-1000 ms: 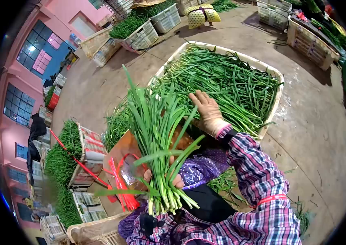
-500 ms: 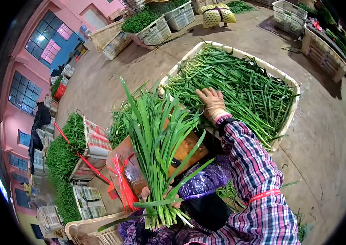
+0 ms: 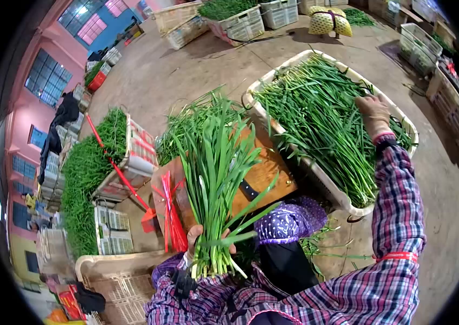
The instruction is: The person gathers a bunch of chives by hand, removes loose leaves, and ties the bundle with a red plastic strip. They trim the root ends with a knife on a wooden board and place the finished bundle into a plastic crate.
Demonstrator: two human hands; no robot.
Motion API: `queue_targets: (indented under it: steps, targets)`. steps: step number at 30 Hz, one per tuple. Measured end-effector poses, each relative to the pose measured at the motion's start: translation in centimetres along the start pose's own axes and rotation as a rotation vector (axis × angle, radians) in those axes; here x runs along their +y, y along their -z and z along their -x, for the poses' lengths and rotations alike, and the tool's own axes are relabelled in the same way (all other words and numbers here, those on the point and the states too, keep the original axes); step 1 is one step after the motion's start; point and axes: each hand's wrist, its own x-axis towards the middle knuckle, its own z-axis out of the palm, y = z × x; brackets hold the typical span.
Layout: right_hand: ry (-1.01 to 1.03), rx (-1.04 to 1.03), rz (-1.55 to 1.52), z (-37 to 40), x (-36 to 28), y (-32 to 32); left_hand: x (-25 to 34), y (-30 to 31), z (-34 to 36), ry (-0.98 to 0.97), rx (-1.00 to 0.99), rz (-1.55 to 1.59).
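My left hand (image 3: 194, 238) is closed around the lower stems of a bunch of chives (image 3: 216, 179), held upright with its leaves fanning away from me. My right hand (image 3: 374, 112) is over the far right of a white crate (image 3: 343, 201) full of loose chives (image 3: 321, 124). Its fingers are curled down against the leaves, and what is in them is hidden. Behind the held bunch is a brown wooden board (image 3: 275, 179) with a black handle (image 3: 248, 189) on it. Red strips (image 3: 171, 216) hang at the board's left side.
An open plastic crate (image 3: 123, 287) lies at my lower left. More greens (image 3: 91, 189) and a red pole (image 3: 115, 162) are farther left. A loose pile of chives (image 3: 197, 119) lies behind the board. My purple-covered knee (image 3: 291, 219) is between board and crate. A yellow cushioned stool (image 3: 329, 23) stands far back.
My right hand has moved right across the crate, from the chives' near-left side to the far right, and its fingers have curled. The left hand still holds its bunch. The view has shifted.
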Motion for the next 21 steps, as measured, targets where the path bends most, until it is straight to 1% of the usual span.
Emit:
queue_targets:
  steps: [1, 2, 3, 5, 6, 7, 9, 10, 11, 12, 13, 14, 15, 16, 17, 18, 19, 20, 21]
  targets:
    - [0.038, 0.06, -0.022, 0.8, 1.7, 0.4, 0.5, -1.4, -0.3, 0.042, 0.037, -0.068]
    - [0.009, -0.177, 0.125, 1.2, 2.7, 0.4, -0.1, -3.1, 0.2, -0.034, 0.164, -0.031]
    - [-0.023, -0.406, 0.278, 1.5, 3.2, 1.1, 0.1, -3.8, 0.0, -0.051, 0.128, -0.073]
    - [0.039, -0.567, 0.351, 4.9, 3.6, 1.9, 0.1, -2.6, 0.4, -0.15, 0.311, -0.066]
    - [0.021, -0.655, 0.33, 6.0, 2.4, 4.9, 0.9, -2.1, 0.0, -0.131, 0.371, -0.085]
    - [0.0, -0.741, 0.309, 6.8, 1.1, 7.9, 1.3, -1.9, -0.8, -0.222, 0.399, -0.201]
    - [0.052, -0.767, 0.226, 7.5, 0.2, 8.7, 1.5, -2.2, -1.8, -0.311, 0.327, -0.322]
    - [0.108, -0.647, 0.076, 8.7, -1.2, 11.0, 1.2, -2.8, -2.1, -0.299, 0.33, -0.327]
    - [0.201, -0.487, -0.195, 9.7, -1.1, 9.6, 1.4, -2.8, -2.1, -0.29, 0.3, -0.328]
    - [0.201, -0.402, -0.604, 11.1, -3.3, 10.4, 1.1, -3.8, -2.5, -0.289, 0.274, -0.321]
    - [0.247, -0.403, -0.853, 12.4, -5.8, 11.8, 0.7, -4.7, -2.9, -0.284, 0.247, -0.314]
    - [0.128, -0.621, -1.098, 13.4, -9.2, 14.9, 0.9, -4.3, -2.8, -0.262, 0.229, -0.369]
    - [0.154, -0.723, -1.471, 15.1, -11.7, 14.5, 0.7, -4.3, -2.8, -0.233, 0.243, -0.348]
    - [0.165, -0.878, -1.538, 15.7, -14.3, 15.2, 0.5, -4.5, -3.1, -0.237, 0.269, -0.357]
    - [0.343, -0.815, -1.434, 16.7, -16.0, 12.3, 0.3, -4.7, -3.3, -0.241, 0.298, -0.366]
    - [0.496, -0.772, -1.413, 17.2, -18.3, 12.5, 0.3, -4.8, -2.9, -0.171, 0.262, -0.362]
    - [0.462, -0.792, -1.479, 17.9, -20.4, 11.0, 0.2, -4.8, -2.8, -0.17, 0.252, -0.369]
    - [0.339, -0.946, -1.7, 18.2, -22.1, 14.1, 0.1, -4.5, -2.7, -0.172, 0.23, -0.493]
    - [0.361, -0.903, -1.784, 18.3, -23.6, 13.9, 0.0, -4.0, -2.6, -0.174, 0.206, -0.617]
